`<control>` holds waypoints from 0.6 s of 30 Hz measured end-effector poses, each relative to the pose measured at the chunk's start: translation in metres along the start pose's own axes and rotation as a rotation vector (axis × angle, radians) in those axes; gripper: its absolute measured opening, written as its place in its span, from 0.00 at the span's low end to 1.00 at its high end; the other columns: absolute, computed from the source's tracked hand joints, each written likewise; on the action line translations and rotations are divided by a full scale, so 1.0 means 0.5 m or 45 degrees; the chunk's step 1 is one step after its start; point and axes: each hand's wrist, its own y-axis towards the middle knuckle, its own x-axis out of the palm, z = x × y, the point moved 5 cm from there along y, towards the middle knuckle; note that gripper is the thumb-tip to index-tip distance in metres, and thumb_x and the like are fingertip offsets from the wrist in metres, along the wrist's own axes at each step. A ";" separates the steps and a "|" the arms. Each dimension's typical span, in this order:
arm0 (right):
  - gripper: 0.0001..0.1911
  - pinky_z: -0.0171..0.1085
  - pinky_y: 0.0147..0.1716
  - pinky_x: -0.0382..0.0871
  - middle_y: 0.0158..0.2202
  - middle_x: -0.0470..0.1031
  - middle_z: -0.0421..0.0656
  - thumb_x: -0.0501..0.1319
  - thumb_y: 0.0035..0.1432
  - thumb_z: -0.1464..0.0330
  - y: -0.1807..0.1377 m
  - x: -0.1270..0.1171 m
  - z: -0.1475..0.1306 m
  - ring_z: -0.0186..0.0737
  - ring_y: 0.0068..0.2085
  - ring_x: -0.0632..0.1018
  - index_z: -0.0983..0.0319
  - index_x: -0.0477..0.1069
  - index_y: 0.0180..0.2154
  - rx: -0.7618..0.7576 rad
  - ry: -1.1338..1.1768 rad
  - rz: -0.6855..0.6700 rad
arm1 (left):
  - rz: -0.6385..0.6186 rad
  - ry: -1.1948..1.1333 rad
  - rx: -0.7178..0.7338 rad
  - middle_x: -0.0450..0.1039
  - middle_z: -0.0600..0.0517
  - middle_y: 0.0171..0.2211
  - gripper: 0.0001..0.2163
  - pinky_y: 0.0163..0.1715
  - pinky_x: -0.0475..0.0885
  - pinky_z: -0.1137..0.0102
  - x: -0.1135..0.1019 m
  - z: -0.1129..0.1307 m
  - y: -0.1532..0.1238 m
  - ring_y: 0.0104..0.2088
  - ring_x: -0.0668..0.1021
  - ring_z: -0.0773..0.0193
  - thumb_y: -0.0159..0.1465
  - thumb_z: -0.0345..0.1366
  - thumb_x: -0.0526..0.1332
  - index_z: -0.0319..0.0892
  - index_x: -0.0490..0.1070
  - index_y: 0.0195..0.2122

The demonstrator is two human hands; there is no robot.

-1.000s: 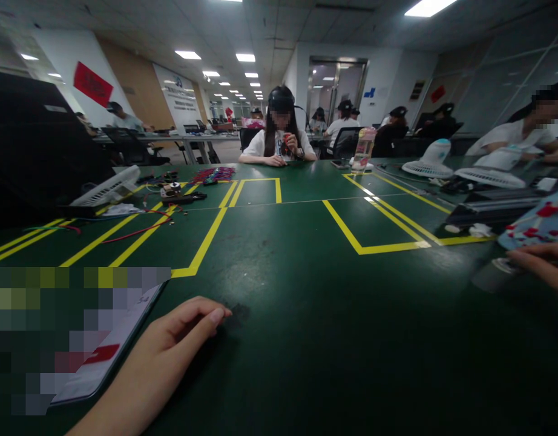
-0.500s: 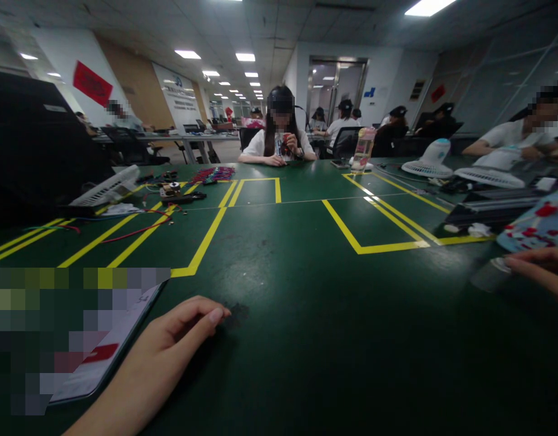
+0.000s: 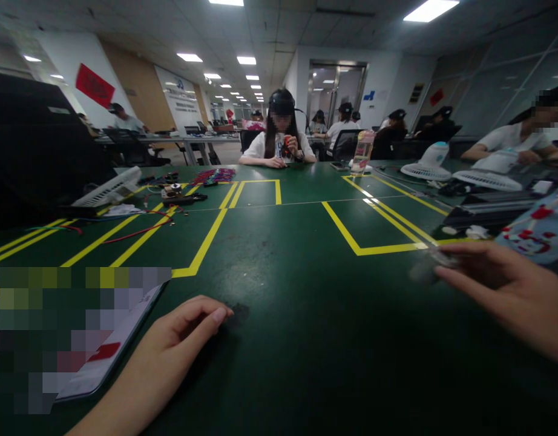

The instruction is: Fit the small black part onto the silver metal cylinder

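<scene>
My left hand (image 3: 186,336) rests on the green table (image 3: 306,339), its thumb and fingers pinched together. A dark smudgy patch (image 3: 239,313) lies right at those fingertips; whether it is a stain or a thing in the pinch I cannot make out. Beside that wrist is a phone or tablet (image 3: 138,330) with a lit screen, partly pixelated. On the right, my right hand (image 3: 501,281) grips a small clear cylindrical container (image 3: 424,269) between thumb and fingers. The container is tilted and blurred, its far end pointing left, just above the table.
Yellow tape lines (image 3: 358,249) mark the table. At left are loose wires (image 3: 138,233), a white keyboard-like object (image 3: 109,188) and coloured bundles (image 3: 215,175). A pink-topped bottle (image 3: 363,152) and white fans (image 3: 426,163) stand at right. A person (image 3: 279,136) sits opposite; a patterned bag (image 3: 540,227) is at the right edge.
My right hand has come in from the right edge, carrying the clear container leftward over the table. My left hand stays in the same place.
</scene>
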 end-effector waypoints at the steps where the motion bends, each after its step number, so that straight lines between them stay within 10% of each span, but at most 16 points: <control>1: 0.22 0.32 0.37 0.73 0.44 0.73 0.45 0.60 0.56 0.55 -0.002 0.024 -0.063 0.34 0.39 0.76 0.58 0.67 0.49 -0.097 0.170 -0.073 | 0.000 0.003 0.004 0.76 0.56 0.34 0.11 0.40 0.69 0.68 0.000 0.000 0.000 0.39 0.77 0.56 0.65 0.47 0.56 0.50 0.74 0.36; 7: 0.15 0.35 0.48 0.70 0.47 0.70 0.42 0.56 0.60 0.66 -0.033 0.172 -0.322 0.32 0.46 0.72 0.58 0.64 0.49 -0.566 0.554 -0.551 | 0.006 0.032 0.043 0.76 0.56 0.34 0.10 0.41 0.68 0.68 -0.001 0.002 0.000 0.39 0.77 0.57 0.66 0.46 0.56 0.49 0.74 0.36; 18: 0.32 0.40 0.52 0.68 0.50 0.68 0.45 0.61 0.55 0.68 -0.052 0.230 -0.301 0.35 0.50 0.72 0.58 0.50 0.58 -0.415 0.761 -0.614 | -0.038 0.151 0.426 0.76 0.53 0.40 0.10 0.39 0.71 0.66 0.069 0.139 0.023 0.38 0.77 0.59 0.66 0.38 0.58 0.50 0.74 0.46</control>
